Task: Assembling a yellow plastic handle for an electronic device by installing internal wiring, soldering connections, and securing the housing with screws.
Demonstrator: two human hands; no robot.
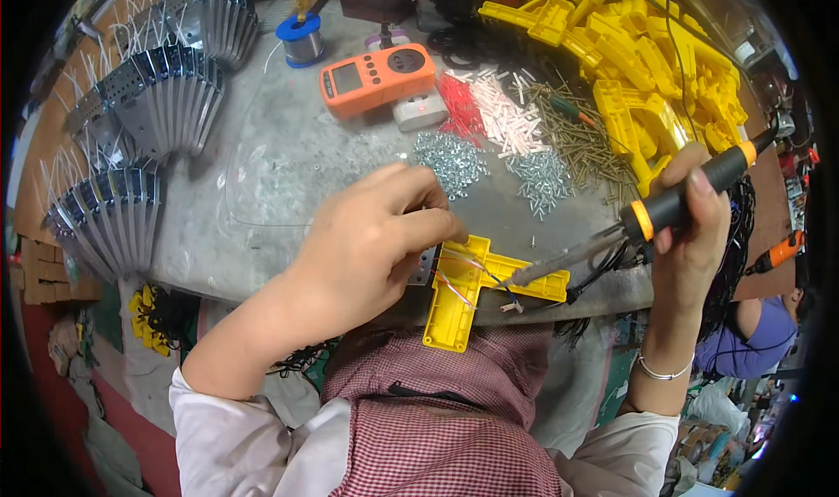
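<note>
My right hand point(690, 209) grips a soldering iron point(642, 220) with a black and orange handle. Its metal barrel slants down to the left, and the tip is close to thin wires point(463, 257) over a yellow T-shaped plastic housing point(450, 318). This housing lies at the table's near edge, its hollow side up. Over its upper left part, my left hand point(376, 231) has thumb and forefinger closed together by the wires; what they pinch is too small to tell. A perforated metal piece point(424, 268) shows partly under that hand. A small pale part point(511, 307) sits at a wire's end.
Fanned metal strips with white wires point(166, 95) stand at left. An orange multimeter point(380, 79), a blue solder spool point(301, 41), piles of screws point(542, 182), red sleeves point(461, 108) and white sleeves point(507, 117) lie beyond my hands. Yellow housings point(647, 60) heap at far right.
</note>
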